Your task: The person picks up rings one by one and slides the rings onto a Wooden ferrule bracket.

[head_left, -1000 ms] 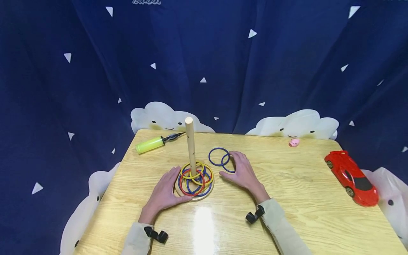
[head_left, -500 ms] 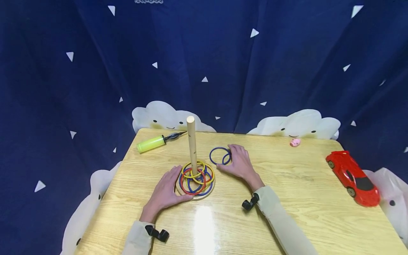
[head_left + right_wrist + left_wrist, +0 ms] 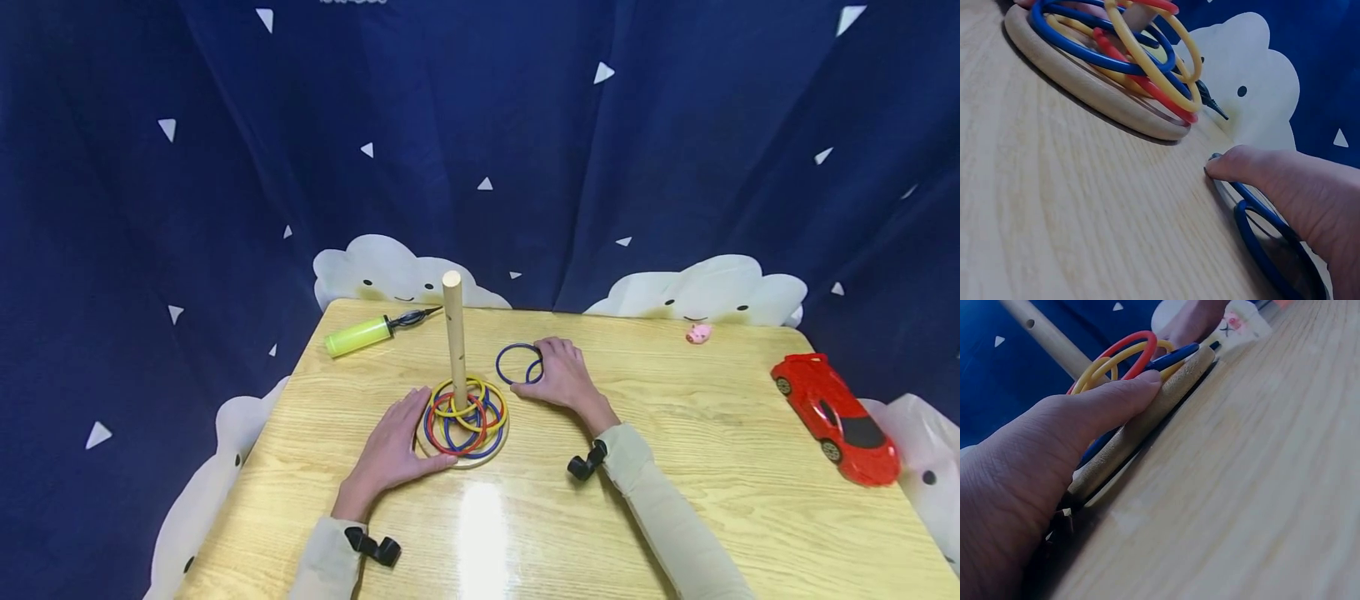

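Observation:
A wooden ring-toss peg (image 3: 453,333) stands on its round base (image 3: 467,461), with several yellow, red and blue rings (image 3: 465,412) stacked around it. My left hand (image 3: 397,442) lies flat on the table, its straight fingers against the left rim of the base (image 3: 1147,419). My right hand (image 3: 555,373) arches over two loose blue rings right of the peg. One blue ring (image 3: 516,364) shows fully; the other blue ring (image 3: 1260,250) lies mostly under the palm. The thumb (image 3: 1241,165) pinches at its edge on the table.
A yellow-green hand pump (image 3: 358,336) lies at the table's back left. A red toy car (image 3: 836,417) sits near the right edge, and a small pink toy (image 3: 698,334) near the back. The wooden table (image 3: 712,483) is backed by a dark blue curtain.
My right hand has slid back and left over the loose blue rings, and now covers the nearer one. The left hand has stayed at the base.

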{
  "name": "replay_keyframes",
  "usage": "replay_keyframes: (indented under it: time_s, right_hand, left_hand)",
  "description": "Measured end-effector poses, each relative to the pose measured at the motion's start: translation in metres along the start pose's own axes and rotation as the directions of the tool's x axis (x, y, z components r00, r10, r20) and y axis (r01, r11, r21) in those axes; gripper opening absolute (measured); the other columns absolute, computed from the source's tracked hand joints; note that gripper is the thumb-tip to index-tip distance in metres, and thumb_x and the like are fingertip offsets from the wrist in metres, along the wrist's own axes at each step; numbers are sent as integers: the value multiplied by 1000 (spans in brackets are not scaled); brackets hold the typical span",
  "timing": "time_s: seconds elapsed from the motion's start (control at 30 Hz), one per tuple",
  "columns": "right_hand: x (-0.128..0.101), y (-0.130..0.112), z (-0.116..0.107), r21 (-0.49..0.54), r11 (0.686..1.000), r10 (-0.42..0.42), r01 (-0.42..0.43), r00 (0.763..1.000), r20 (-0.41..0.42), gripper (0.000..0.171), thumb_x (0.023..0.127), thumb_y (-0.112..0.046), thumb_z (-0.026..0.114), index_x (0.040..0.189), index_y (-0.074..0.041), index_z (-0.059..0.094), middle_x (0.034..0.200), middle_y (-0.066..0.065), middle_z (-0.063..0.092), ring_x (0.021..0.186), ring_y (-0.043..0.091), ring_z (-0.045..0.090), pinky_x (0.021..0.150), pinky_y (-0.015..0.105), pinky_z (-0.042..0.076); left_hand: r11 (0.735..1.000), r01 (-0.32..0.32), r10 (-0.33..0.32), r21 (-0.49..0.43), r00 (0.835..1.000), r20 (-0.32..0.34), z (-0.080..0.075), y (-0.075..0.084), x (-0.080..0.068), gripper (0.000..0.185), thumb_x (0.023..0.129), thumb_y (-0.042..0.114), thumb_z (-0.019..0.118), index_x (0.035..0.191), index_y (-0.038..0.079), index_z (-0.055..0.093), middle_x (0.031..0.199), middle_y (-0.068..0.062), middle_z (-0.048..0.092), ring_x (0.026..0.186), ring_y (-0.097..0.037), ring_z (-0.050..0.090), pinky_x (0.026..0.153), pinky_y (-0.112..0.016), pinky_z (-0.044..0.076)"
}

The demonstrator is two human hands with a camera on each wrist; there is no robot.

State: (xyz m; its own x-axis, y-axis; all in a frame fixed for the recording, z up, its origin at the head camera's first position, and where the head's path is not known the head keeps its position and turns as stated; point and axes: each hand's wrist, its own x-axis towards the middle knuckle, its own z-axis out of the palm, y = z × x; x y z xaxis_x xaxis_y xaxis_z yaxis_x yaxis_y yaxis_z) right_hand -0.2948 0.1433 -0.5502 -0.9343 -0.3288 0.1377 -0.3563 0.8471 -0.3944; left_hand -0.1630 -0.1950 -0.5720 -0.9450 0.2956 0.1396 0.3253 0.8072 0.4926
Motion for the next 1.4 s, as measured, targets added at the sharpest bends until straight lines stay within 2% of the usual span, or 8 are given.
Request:
replay_keyframes:
  time_s: [0.27, 0.63, 0.93, 1.4]
  right_hand:
    - [3, 4, 0, 20, 1000, 17, -17, 1000, -3, 100, 68, -70, 83, 137, 0, 61, 141, 16, 55, 131, 37, 45, 113, 56, 35]
    - [0, 5, -2, 24, 999, -25, 26, 998, -59, 96, 64, -69, 87, 127, 1, 67, 130, 15, 60, 124, 36, 50, 108, 53, 41]
    - [-7, 1, -23, 59, 994, -86, 94, 987, -133, 91, 64, -66, 87, 124, -1, 68, 125, 15, 64, 119, 35, 54, 98, 53, 47]
    - [-18, -12, -51, 105, 987, -109, 125, 984, -143, 86, 67, -66, 86, 123, -3, 67, 123, 10, 63, 119, 32, 51, 97, 51, 46]
  left_hand:
    - [1000, -9, 9, 3, 1000, -2, 1, -1, 1, 119, 79, 80, 70, 167, 14, 26, 170, -8, 31, 158, -28, 26, 130, -47, 20]
    - [1000, -6, 6, -9, 1000, 13, -1, 1, 1, 127, 73, 84, 71, 167, 13, 25, 170, -9, 31, 158, -28, 25, 130, -48, 20]
    - [1000, -2, 2, -9, 1000, 13, -2, 2, 1, 129, 72, 84, 73, 167, 12, 24, 170, -10, 30, 158, -29, 26, 130, -47, 19]
    - [1000, -7, 7, -13, 1000, 11, -1, 1, 1, 129, 72, 85, 73, 168, 14, 23, 170, -10, 30, 159, -29, 24, 130, -47, 18]
